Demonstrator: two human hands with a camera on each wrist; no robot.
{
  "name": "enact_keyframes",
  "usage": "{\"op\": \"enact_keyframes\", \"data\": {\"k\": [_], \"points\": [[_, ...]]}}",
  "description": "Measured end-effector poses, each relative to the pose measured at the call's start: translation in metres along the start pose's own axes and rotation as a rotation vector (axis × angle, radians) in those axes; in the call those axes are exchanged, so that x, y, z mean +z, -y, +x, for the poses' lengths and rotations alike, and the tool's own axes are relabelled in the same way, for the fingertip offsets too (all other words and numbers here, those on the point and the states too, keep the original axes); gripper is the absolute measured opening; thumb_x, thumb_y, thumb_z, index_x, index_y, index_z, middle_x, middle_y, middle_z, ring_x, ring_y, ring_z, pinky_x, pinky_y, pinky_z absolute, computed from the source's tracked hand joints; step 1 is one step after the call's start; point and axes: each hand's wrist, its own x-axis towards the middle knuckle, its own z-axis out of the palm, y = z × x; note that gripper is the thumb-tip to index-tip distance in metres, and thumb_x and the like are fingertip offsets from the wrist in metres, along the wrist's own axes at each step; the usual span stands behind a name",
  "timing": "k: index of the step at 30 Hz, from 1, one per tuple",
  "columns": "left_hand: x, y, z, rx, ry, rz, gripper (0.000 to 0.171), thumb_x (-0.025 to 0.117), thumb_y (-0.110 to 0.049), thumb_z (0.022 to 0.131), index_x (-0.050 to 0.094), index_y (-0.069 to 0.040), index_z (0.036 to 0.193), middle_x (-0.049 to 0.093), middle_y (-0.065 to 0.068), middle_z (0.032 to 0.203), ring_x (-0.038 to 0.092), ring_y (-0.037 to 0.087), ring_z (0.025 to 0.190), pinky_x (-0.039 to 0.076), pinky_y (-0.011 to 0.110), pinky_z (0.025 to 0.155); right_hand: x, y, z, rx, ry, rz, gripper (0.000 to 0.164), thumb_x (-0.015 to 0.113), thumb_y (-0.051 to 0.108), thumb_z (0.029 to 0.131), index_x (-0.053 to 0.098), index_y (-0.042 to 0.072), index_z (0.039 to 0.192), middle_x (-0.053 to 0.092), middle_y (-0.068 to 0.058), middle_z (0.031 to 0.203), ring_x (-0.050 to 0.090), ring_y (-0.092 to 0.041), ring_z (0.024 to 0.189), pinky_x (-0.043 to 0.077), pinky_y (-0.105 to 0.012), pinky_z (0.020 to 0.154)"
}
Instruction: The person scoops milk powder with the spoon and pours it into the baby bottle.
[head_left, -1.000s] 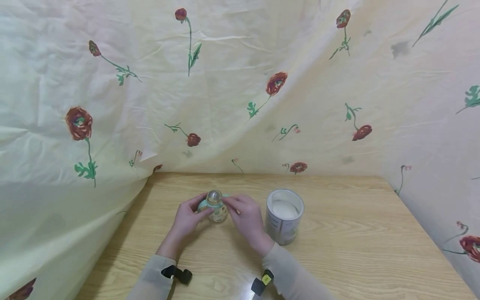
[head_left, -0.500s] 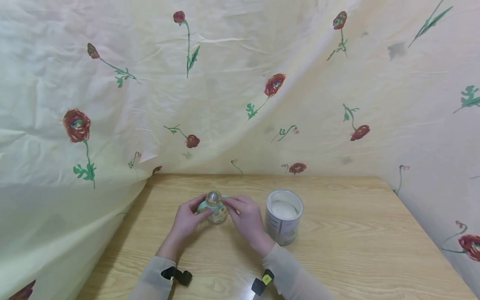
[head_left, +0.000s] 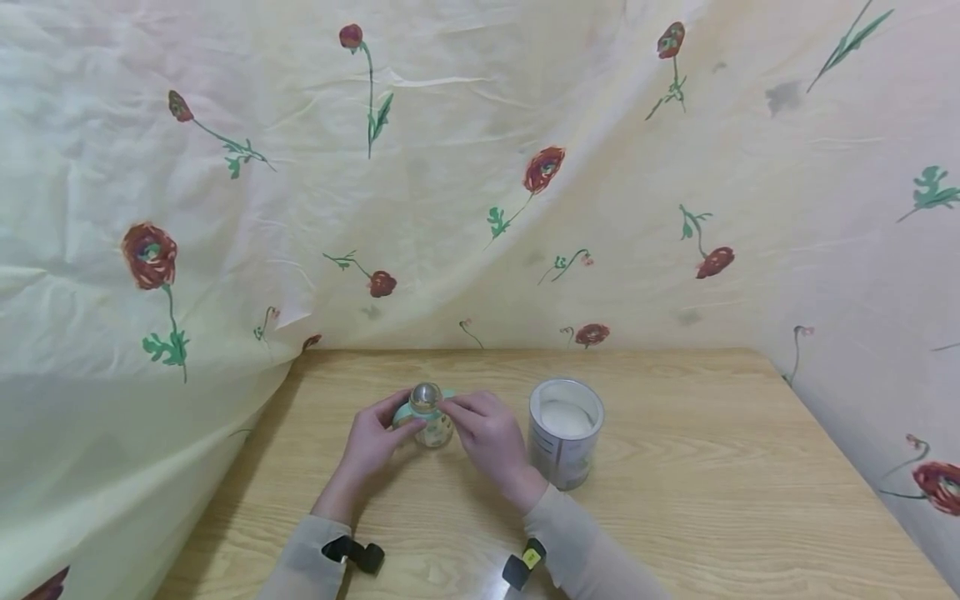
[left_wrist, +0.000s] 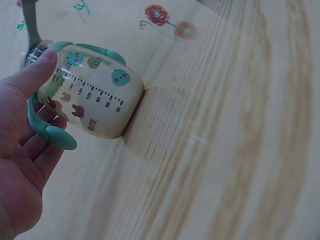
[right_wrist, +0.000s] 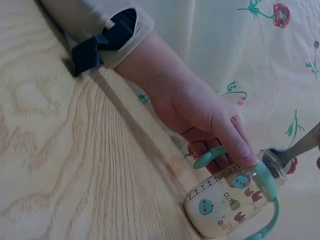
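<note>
A clear baby bottle (left_wrist: pixel 100 92) with mint-green handles, printed faces and a measuring scale stands on the table. My left hand (head_left: pixel 375 433) grips it around the neck and a handle, thumb near the collar in the left wrist view. A metal spoon (right_wrist: pixel 301 146) has its bowl inside the bottle's open mouth, its handle slanting up and away. My right hand (head_left: pixel 491 437) pinches the spoon's handle just right of the bottle; only its fingertips (right_wrist: pixel 318 150) show at the edge of the right wrist view.
An open can (head_left: pixel 566 450) with white powder inside stands right of the bottle, close beside my right wrist. The wooden table (head_left: pixel 712 467) ends at a floral cloth (head_left: pixel 450 167) hanging behind and along both sides.
The head view has shifted slightly. My right hand's fingers and the spoon have tilted a little at the bottle's mouth; the left hand keeps its grip on the bottle.
</note>
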Motion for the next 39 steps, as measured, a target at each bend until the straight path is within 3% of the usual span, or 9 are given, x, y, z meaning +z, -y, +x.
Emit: {"op": "enact_keyframes", "data": {"k": [6, 14, 29, 39], "points": [[0.0001, -0.0015, -0.0007, -0.004, -0.001, -0.004, 0.059, 0.088, -0.028, 0.092, 0.067, -0.013, 0.145, 0.068, 0.005, 0.145, 0.058, 0.029, 0.140, 0.043, 0.054, 0.120, 0.0004, -0.0008, -0.0010, 0.023, 0.004, 0.005, 0.019, 0.080, -0.003, 0.092, 0.085, 0.008, 0.107, 0.080, -0.003, 0.100, 0.073, -0.018, 0.088, 0.063, -0.024, 0.078], [0.0010, -0.0020, -0.0001, -0.001, -0.010, -0.005, 0.058, 0.088, -0.025, 0.092, 0.067, -0.012, 0.145, 0.068, 0.007, 0.145, 0.058, 0.031, 0.140, 0.042, 0.056, 0.120, 0.0017, -0.0016, -0.0013, 0.018, -0.007, 0.001, 0.023, 0.084, -0.005, 0.087, 0.085, 0.008, 0.105, 0.080, -0.003, 0.100, 0.074, -0.018, 0.086, 0.063, -0.023, 0.077], [-0.0003, -0.0004, 0.0012, 0.000, -0.019, 0.008, 0.060, 0.086, -0.026, 0.094, 0.064, -0.010, 0.148, 0.065, 0.009, 0.148, 0.057, 0.030, 0.141, 0.040, 0.053, 0.122, 0.0005, 0.0013, 0.0013, 0.045, 0.050, 0.020, 0.020, 0.084, -0.002, 0.089, 0.085, 0.010, 0.105, 0.081, -0.003, 0.104, 0.076, -0.018, 0.091, 0.063, -0.023, 0.081], [0.0005, -0.0001, 0.0017, -0.016, -0.030, -0.005, 0.060, 0.088, -0.025, 0.092, 0.066, -0.011, 0.146, 0.067, 0.009, 0.146, 0.059, 0.029, 0.139, 0.043, 0.052, 0.121, -0.0004, 0.0007, 0.0008, 0.045, -0.006, 0.004, 0.019, 0.084, -0.001, 0.090, 0.083, 0.008, 0.106, 0.081, -0.003, 0.099, 0.075, -0.017, 0.085, 0.064, -0.025, 0.077]]}}
